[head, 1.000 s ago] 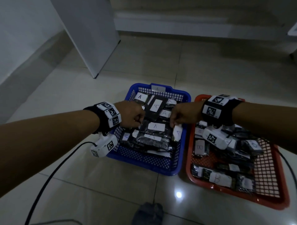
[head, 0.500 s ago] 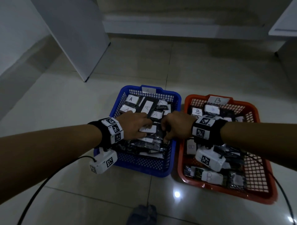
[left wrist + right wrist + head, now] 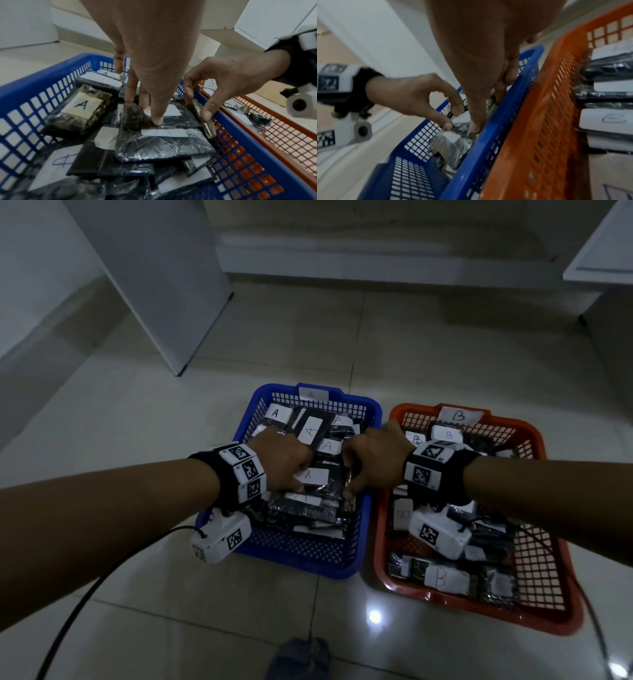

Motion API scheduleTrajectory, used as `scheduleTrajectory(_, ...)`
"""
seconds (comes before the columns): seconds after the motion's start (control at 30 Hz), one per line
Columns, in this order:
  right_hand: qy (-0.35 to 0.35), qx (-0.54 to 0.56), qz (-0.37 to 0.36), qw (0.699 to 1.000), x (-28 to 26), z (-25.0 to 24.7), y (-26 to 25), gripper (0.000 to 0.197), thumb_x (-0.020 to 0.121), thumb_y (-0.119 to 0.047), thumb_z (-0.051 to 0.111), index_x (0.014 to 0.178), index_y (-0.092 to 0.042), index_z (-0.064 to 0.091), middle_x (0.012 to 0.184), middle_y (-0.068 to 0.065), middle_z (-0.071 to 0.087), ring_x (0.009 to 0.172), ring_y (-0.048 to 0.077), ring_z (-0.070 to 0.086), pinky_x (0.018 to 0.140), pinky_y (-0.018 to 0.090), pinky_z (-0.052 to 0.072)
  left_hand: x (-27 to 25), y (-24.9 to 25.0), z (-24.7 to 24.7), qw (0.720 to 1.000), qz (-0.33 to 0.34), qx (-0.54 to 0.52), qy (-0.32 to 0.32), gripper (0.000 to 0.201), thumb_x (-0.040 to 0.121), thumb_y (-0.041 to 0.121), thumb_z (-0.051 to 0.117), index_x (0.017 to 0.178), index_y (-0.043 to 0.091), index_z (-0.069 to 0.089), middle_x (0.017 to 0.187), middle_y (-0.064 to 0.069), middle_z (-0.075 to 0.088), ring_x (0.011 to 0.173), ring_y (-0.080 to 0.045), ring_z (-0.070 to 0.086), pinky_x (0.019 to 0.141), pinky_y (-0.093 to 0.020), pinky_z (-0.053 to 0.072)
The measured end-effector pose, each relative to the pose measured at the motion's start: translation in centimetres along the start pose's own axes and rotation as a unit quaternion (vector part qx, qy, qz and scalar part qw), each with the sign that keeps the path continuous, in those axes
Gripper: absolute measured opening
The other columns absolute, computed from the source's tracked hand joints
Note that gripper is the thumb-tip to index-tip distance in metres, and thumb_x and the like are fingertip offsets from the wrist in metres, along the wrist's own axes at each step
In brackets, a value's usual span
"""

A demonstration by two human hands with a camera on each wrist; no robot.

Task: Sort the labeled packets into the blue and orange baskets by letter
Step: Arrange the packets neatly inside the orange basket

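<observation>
head view: blue plastic lattice basket on pale glossy floor tiles, filled with dark foil-wrapped packets bearing white paper labels marked "a". orange plastic lattice basket just beside it on the right, holding like packets labelled "b". left hand and right hand both over the blue basket, fingers bent down onto one topmost "a" packet. each wrist carries a black band with a white marker-tagged camera.

left wrist view: left hand pinches the near-left part of the topmost dark packet, thumb pressed on its front, fingers behind. right hand curls round that packet's right edge, against the blue basket's wall. other "a" packets lie beneath and to the left.

right wrist view: right hand thumb tip set on the crinkled packet inside the blue rim; left hand pinches the same packet opposite. orange basket wall touches the blue one.
</observation>
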State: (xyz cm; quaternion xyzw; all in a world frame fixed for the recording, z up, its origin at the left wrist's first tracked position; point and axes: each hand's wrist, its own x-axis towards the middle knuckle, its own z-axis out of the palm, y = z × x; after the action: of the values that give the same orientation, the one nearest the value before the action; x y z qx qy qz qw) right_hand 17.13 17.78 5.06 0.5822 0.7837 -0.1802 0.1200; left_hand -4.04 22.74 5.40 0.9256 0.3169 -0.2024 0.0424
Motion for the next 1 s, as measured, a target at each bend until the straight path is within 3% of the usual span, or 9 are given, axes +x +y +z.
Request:
scheduleTrajectory(0.13, 0.004, 0.133, 0.0, 0.991, 0.2, 0.6, 0.2, 0.047, 0.064, -0.064, 0.08, 0.088, -0.033, 0.055, 0.089, -0.017, 0.063, 0.092, 0.009, 0.058, 0.097, 0.045, 0.028, -0.1, -0.4, 0.1, 1.0, -0.025, -0.01, -0.008, 0.045, 0.078, 0.056, 0.072, 0.11, 0.025, 0.066, 0.102, 0.004, 0.072, 0.099, -0.019, 0.065, 0.093, -0.039, 0.048)
scheduleTrajectory(0.2, 0.001, 0.174, -0.01, 0.985, 0.2, 0.8, 0.1, 0.044, 0.064, -0.059, 0.083, 0.084, -0.032, 0.055, 0.09, -0.014, 0.064, 0.09, 0.009, 0.06, 0.096, 0.044, 0.036, 0.0, -0.5, 0.1, 0.999, -0.031, -0.019, -0.014, 0.044, 0.078, 0.056, 0.073, 0.109, 0.026, 0.066, 0.1, 0.007, 0.072, 0.098, -0.018, 0.064, 0.092, -0.039, 0.046)
scheduleTrajectory(0.4, 0.047, 0.27, -0.025, 0.961, -0.1, 0.7, -0.4, 0.038, 0.068, -0.037, 0.09, 0.086, -0.019, 0.061, 0.081, -0.007, 0.064, 0.074, 0.005, 0.06, 0.071, 0.03, 0.052, 0.1, -0.8, 0.3, 0.998, -0.043, -0.051, -0.02, 0.044, 0.076, 0.056, 0.075, 0.108, 0.026, 0.066, 0.098, 0.009, 0.072, 0.097, -0.017, 0.064, 0.093, -0.039, 0.047)
scheduleTrajectory(0.57, 0.108, 0.062, 0.019, 0.992, -0.2, 0.6, -0.7, 0.04, 0.079, -0.061, 0.071, 0.09, -0.027, 0.055, 0.082, -0.012, 0.057, 0.088, 0.017, 0.06, 0.094, 0.044, 0.042, 0.0, -0.7, 0.3, 0.997, -0.046, -0.049, -0.024, 0.043, 0.078, 0.056, 0.074, 0.108, 0.027, 0.067, 0.097, 0.011, 0.071, 0.097, -0.015, 0.064, 0.096, -0.04, 0.046)
scheduleTrajectory(0.67, 0.106, -0.076, 0.025, 0.991, -0.7, 0.6, -0.5, 0.046, 0.085, -0.07, 0.057, 0.093, -0.025, 0.063, 0.089, -0.004, 0.063, 0.099, 0.023, 0.058, 0.094, 0.044, 0.038, 0.0, -0.6, 0.2, 0.997, -0.045, -0.051, -0.025, 0.041, 0.079, 0.054, 0.073, 0.108, 0.026, 0.067, 0.095, 0.012, 0.07, 0.096, -0.014, 0.064, 0.097, -0.04, 0.045)
scheduleTrajectory(0.73, 0.095, -0.109, 0.027, 0.989, -1.0, 0.9, -0.4, 0.052, 0.088, -0.072, 0.049, 0.091, -0.023, 0.067, 0.081, -0.003, 0.059, 0.095, 0.024, 0.059, 0.092, 0.043, 0.038, 0.0, -0.6, 0.3, 0.997, -0.046, -0.055, -0.022, 0.04, 0.079, 0.053, 0.074, 0.107, 0.026, 0.067, 0.095, 0.012, 0.07, 0.096, -0.014, 0.064, 0.096, -0.039, 0.046)
scheduleTrajectory(0.83, 0.093, -0.132, 0.025, 0.987, -1.1, 1.2, -0.8, 0.058, 0.09, -0.073, 0.041, 0.099, -0.022, 0.069, 0.09, -0.001, 0.065, 0.095, 0.024, 0.057, 0.092, 0.043, 0.037, 0.0, -0.6, 0.4, 0.996, -0.052, -0.063, -0.024, 0.041, 0.079, 0.054, 0.074, 0.108, 0.026, 0.066, 0.096, 0.012, 0.071, 0.097, -0.014, 0.064, 0.098, -0.04, 0.043)
scheduleTrajectory(0.93, 0.08, -0.137, 0.005, 0.987, -1.4, 1.2, -0.7, 0.076, 0.079, -0.089, 0.034, 0.096, -0.022, 0.065, 0.089, -0.002, 0.063, 0.095, 0.023, 0.055, 0.093, 0.045, 0.036, 0.0, -0.6, 0.4, 0.996, -0.054, -0.067, -0.027, 0.042, 0.079, 0.055, 0.073, 0.108, 0.027, 0.065, 0.096, 0.013, 0.071, 0.097, -0.014, 0.064, 0.098, -0.04, 0.042)
scheduleTrajectory(1.0, 0.058, -0.129, -0.011, 0.99, -1.7, 1.3, -0.6, 0.081, 0.069, -0.095, 0.038, 0.107, -0.027, 0.061, 0.1, -0.004, 0.066, 0.102, 0.023, 0.055, 0.095, 0.047, 0.035, 0.1, -0.6, 0.3, 0.996, -0.053, -0.068, -0.03, 0.041, 0.079, 0.055, 0.073, 0.108, 0.026, 0.065, 0.096, 0.012, 0.071, 0.097, -0.013, 0.063, 0.098, -0.04, 0.042)
